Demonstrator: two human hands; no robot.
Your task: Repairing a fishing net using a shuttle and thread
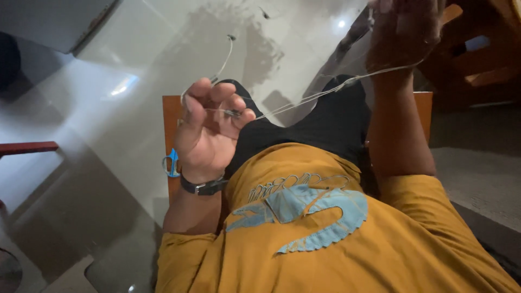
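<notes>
— Both hands are working one thin, pale, stiff-looking wire [304, 100], aren't they?

— Yes. Left hand [209, 127] is pinching it, thumb and forefinger closed on the wire above the person's black-clad lap [325, 125]. Right hand [404, 32] is raised higher, beyond the lap, with the wire passing under its fingers; whether those fingers are clamping it or only resting on it, I cannot tell.

— How far along is the work looking?

— Judging from the shape, part way. Beyond the left hand's pinch the wire is curling up into a loop with a small dark end [232, 38], so some bending seems done. Between the two hands it is running nearly straight, slightly taut, and appears unshaped.

— Where is the wire lying relative to the lap?

— It is hanging in the air just above the lap, touching nothing but the hands. Small blue-handled scissors [171, 163] are sitting to the left of the lap, on the edge of the orange wooden chair seat [172, 114], untouched, just below the left wrist with its black wristwatch [203, 187].
</notes>
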